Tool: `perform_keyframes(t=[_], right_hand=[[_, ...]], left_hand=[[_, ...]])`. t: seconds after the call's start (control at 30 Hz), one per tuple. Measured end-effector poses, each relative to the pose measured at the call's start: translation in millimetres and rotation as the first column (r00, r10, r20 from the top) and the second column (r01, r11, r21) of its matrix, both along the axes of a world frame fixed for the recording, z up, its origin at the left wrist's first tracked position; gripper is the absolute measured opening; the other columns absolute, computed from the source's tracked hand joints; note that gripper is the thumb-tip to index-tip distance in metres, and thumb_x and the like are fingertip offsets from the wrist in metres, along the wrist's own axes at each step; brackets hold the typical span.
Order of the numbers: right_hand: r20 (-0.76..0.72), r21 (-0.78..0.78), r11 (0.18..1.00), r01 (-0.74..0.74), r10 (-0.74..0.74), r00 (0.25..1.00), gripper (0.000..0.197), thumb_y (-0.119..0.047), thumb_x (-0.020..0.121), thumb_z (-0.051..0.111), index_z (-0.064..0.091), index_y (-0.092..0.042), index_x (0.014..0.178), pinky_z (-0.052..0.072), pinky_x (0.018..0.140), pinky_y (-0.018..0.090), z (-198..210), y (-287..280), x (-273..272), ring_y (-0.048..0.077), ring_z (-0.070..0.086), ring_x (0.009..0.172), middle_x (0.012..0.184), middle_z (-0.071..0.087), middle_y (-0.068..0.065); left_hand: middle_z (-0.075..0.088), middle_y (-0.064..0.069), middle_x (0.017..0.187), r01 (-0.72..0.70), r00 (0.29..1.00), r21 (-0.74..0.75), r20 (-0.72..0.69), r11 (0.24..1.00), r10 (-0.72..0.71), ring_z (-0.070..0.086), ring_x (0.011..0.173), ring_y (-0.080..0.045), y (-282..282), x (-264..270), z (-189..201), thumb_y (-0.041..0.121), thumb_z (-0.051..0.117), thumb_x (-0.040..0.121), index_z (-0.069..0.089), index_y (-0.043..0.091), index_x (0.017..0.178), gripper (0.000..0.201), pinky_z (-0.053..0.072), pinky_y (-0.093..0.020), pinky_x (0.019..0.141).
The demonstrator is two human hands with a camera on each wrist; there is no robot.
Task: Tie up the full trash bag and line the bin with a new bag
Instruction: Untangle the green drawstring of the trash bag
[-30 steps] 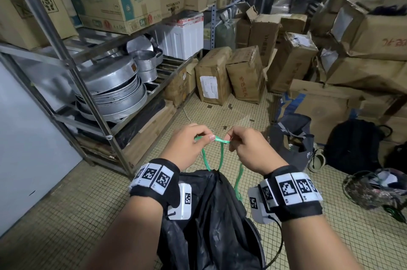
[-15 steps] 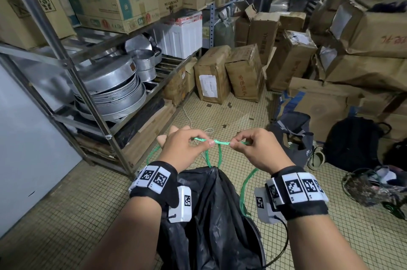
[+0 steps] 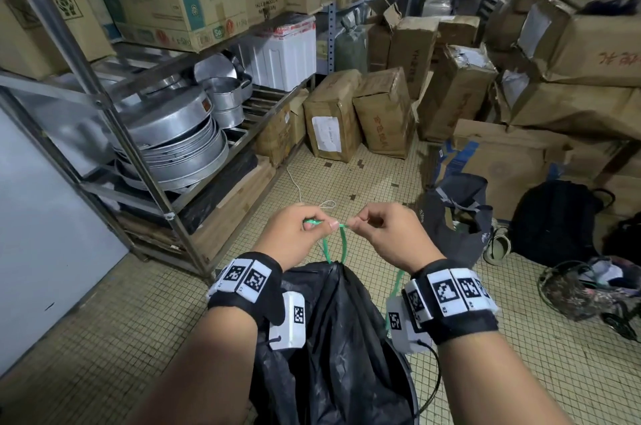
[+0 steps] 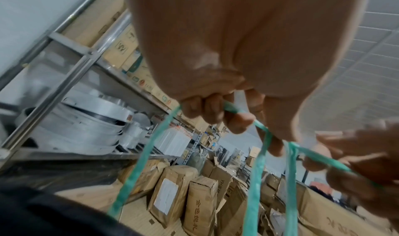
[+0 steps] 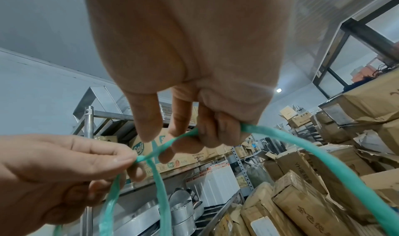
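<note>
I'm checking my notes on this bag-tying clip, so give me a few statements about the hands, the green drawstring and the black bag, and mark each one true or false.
1. Both hands pinch the green drawstring. True: the left hand and the right hand each grip it.
2. The black trash bag lies flat on the metal shelf. False: it hangs below the hands, with the drawstring rising from its gathered top.
3. The two hands are close together above the bag. True.
4. The right hand is empty. False: the right wrist view shows its fingers curled round the drawstring.
5. Metal pans are stacked on the shelf rack on the person's left. True.
</note>
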State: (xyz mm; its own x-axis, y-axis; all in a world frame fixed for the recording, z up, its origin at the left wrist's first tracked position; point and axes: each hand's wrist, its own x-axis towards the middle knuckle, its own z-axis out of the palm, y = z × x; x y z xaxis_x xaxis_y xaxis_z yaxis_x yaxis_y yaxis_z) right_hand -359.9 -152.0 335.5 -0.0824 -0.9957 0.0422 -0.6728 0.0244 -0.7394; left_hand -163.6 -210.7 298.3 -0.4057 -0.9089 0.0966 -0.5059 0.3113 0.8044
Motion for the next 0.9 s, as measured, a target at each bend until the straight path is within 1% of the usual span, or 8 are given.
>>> perform_keyframes(t=[0.17, 0.33, 0.47, 0.57, 0.63, 0.77, 0.83, 0.9], right_hand=[[-0.030, 0.034, 0.999, 0.032, -0.031, 0.999, 0.029, -0.044, 0.086, 0.071, 0.072, -0.018, 0.072, 0.032, 0.050, 0.016, -3.4, 0.3, -6.7, 0.005, 0.044, 0.052, 0.057, 0.056, -0.009], [-0.029, 0.088, 0.995, 0.048, -0.046, 0.999, 0.031, -0.052, 0.075, 0.077, 0.076, -0.022, 0.071, 0.038, 0.060, 0.020, -6.8, 0.4, -7.4, 0.004, 0.050, 0.063, 0.071, 0.065, -0.008], [-0.036, 0.141, 0.984, 0.107, -0.103, 0.994, 0.023, -0.041, 0.073, 0.083, 0.075, -0.019, 0.070, 0.039, 0.055, 0.016, -10.6, -0.5, -10.0, 0.003, 0.055, 0.065, 0.073, 0.065, -0.009], [-0.040, 0.180, 0.978, 0.107, -0.101, 0.994, 0.018, -0.033, 0.077, 0.082, 0.076, -0.017, 0.070, 0.051, 0.072, 0.018, -11.9, -2.1, -15.0, 0.006, 0.066, 0.080, 0.081, 0.072, -0.007], [-0.068, 0.181, 0.978, 0.105, -0.094, 0.993, 0.013, -0.029, 0.081, 0.080, 0.078, -0.017, 0.077, 0.051, 0.083, 0.021, -12.0, -3.1, -15.8, 0.007, 0.065, 0.088, 0.090, 0.073, -0.005], [-0.082, 0.166, 0.982, 0.087, -0.074, 0.994, 0.007, -0.022, 0.087, 0.074, 0.078, -0.016, 0.086, 0.052, 0.091, 0.025, -14.0, -3.8, -12.4, 0.009, 0.064, 0.090, 0.094, 0.071, -0.004], [-0.092, 0.164, 0.984, 0.072, -0.057, 0.994, 0.008, -0.017, 0.090, 0.070, 0.078, -0.015, 0.091, 0.055, 0.082, 0.024, -16.0, -4.2, -10.1, 0.009, 0.062, 0.081, 0.097, 0.070, -0.004], [-0.071, 0.177, 0.983, 0.057, -0.045, 0.996, 0.017, -0.009, 0.093, 0.063, 0.078, -0.017, 0.095, 0.050, 0.055, 0.016, -18.1, -4.3, -8.6, 0.008, 0.055, 0.060, 0.099, 0.069, -0.004]], left_hand=[[0.072, 0.016, 0.097, -0.003, 1.000, 0.049, -0.009, 0.999, 0.003, 0.065, 0.099, -0.013, -0.6, 7.2, -1.4, 0.054, 0.073, 0.083, 0.075, 0.045, 0.086, 0.010, 0.052, -0.044, 0.094], [0.067, 0.021, 0.091, -0.088, 0.993, 0.039, 0.086, 0.995, 0.084, 0.060, 0.101, -0.011, 1.5, 4.7, -2.9, 0.074, 0.061, 0.071, 0.070, 0.054, 0.082, 0.025, 0.035, -0.054, 0.103], [0.056, 0.021, 0.107, -0.147, 0.955, -0.007, 0.261, 0.989, 0.143, 0.047, 0.114, -0.015, 1.0, 2.1, -8.7, 0.049, 0.068, 0.088, 0.067, 0.044, 0.071, 0.018, 0.019, -0.037, 0.093], [0.063, 0.014, 0.117, -0.116, 0.979, 0.037, 0.174, 0.993, 0.108, 0.053, 0.121, -0.017, -3.1, 5.8, -13.6, 0.027, 0.067, 0.094, 0.063, 0.035, 0.072, 0.024, 0.029, -0.043, 0.112], [0.065, 0.012, 0.115, -0.112, 0.979, 0.036, 0.176, 0.993, 0.104, 0.051, 0.121, -0.018, -4.0, 7.4, -15.8, 0.024, 0.067, 0.094, 0.064, 0.034, 0.074, 0.023, 0.038, -0.043, 0.108], [0.063, 0.016, 0.111, -0.111, 0.966, -0.024, 0.231, 0.994, 0.113, 0.047, 0.115, -0.011, -4.9, 5.6, -14.9, 0.022, 0.069, 0.092, 0.074, 0.027, 0.080, 0.015, 0.038, -0.039, 0.109], [0.065, 0.010, 0.109, -0.090, 0.970, 0.009, 0.227, 0.996, 0.086, 0.056, 0.108, -0.012, -5.0, 5.2, -12.2, 0.017, 0.064, 0.096, 0.073, 0.023, 0.086, 0.014, 0.045, -0.039, 0.104], [0.065, 0.005, 0.106, -0.066, 0.971, 0.026, 0.231, 0.997, 0.058, 0.057, 0.097, -0.013, -2.3, 4.9, -9.7, 0.016, 0.058, 0.100, 0.070, 0.030, 0.091, 0.020, 0.050, -0.033, 0.090]])
